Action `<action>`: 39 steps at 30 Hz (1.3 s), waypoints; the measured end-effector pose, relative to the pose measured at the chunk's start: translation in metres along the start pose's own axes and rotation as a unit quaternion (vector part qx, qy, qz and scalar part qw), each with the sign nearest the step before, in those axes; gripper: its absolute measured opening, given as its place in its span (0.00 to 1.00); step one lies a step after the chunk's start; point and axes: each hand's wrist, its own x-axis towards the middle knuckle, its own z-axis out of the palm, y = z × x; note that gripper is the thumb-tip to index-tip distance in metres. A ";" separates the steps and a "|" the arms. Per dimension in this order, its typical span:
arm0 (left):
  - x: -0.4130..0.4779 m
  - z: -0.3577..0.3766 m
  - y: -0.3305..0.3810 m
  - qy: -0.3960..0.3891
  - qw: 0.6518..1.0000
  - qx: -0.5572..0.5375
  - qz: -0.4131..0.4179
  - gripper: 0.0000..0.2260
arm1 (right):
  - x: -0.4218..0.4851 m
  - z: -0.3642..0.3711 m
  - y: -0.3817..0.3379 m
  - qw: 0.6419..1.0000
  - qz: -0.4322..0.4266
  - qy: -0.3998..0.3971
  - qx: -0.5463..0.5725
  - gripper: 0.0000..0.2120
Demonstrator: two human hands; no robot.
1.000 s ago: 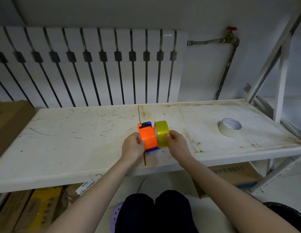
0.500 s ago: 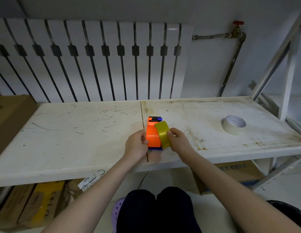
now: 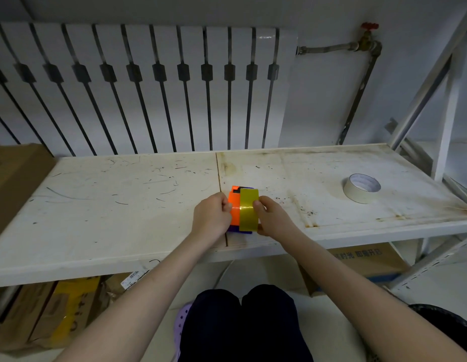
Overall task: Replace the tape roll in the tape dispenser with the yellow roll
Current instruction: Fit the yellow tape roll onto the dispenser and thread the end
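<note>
An orange and blue tape dispenser stands near the front edge of the white shelf. The yellow roll sits upright against the dispenser's right side, edge-on to me. My left hand grips the dispenser from the left. My right hand holds the yellow roll from the right, thumb on its outer face. How deep the roll sits in the dispenser is hidden. A white tape roll lies flat at the shelf's right.
A white radiator stands behind the shelf, with a pipe and red valve to its right. A slanted metal frame rises at the right. Cardboard boxes sit under the shelf and at the left.
The yellow roll has turned from tilted to upright and square against the dispenser. Both hands stay on the pair in about the same spot.
</note>
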 end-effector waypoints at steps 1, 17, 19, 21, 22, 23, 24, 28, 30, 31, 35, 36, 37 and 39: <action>0.001 0.000 0.001 -0.005 1.000 0.004 -0.001 0.07 | 0.000 0.001 0.000 1.000 -0.003 0.010 -0.006 0.10; -0.010 -0.002 0.020 -0.116 0.983 -0.114 -0.084 0.19 | -0.015 0.013 -0.002 0.998 -0.020 0.051 -0.016 0.23; -0.011 -0.004 0.022 -0.124 0.982 -0.118 -0.082 0.19 | -0.018 0.011 -0.002 0.999 -0.028 0.038 -0.025 0.24; -0.011 -0.005 0.025 -0.135 0.981 -0.117 -0.077 0.20 | -0.021 0.010 -0.002 0.998 -0.039 0.019 -0.047 0.25; -0.012 -0.006 0.027 -0.144 0.979 -0.118 -0.080 0.21 | -0.022 0.010 -0.002 0.997 -0.045 0.011 -0.059 0.26; -0.012 -0.006 0.028 -0.153 0.977 -0.120 -0.089 0.23 | -0.024 0.010 -0.002 0.996 -0.050 0.005 -0.067 0.26; -0.013 -0.008 0.030 -0.164 0.973 -0.126 -0.103 0.25 | -0.024 0.010 -0.002 0.996 -0.053 0.001 -0.072 0.27; -0.014 -0.013 0.033 -0.193 0.959 -0.156 -0.137 0.29 | -0.024 0.008 0.001 0.994 -0.071 -0.023 -0.082 0.27; -0.011 -0.013 0.034 -0.206 0.948 -0.182 -0.158 0.32 | -0.024 0.009 0.003 0.990 -0.088 -0.039 -0.099 0.28; -0.009 -0.012 0.035 -0.211 0.941 -0.196 -0.177 0.34 | -0.024 0.010 0.004 0.988 -0.100 -0.046 -0.111 0.28; -0.012 -0.010 0.035 -0.221 0.940 -0.184 -0.183 0.38 | -0.023 0.013 0.007 0.980 -0.142 -0.042 -0.134 0.31; -0.013 -0.009 0.034 -0.202 0.948 -0.173 -0.175 0.33 | -0.023 0.013 0.008 0.979 -0.148 -0.044 -0.133 0.31; -0.012 -0.008 0.032 -0.176 0.954 -0.169 -0.171 0.26 | -0.024 0.013 0.010 0.978 -0.157 -0.050 -0.132 0.30; -0.008 -0.008 0.028 -0.138 0.960 -0.163 -0.180 0.19 | -0.026 0.012 0.015 0.973 -0.180 -0.075 -0.120 0.30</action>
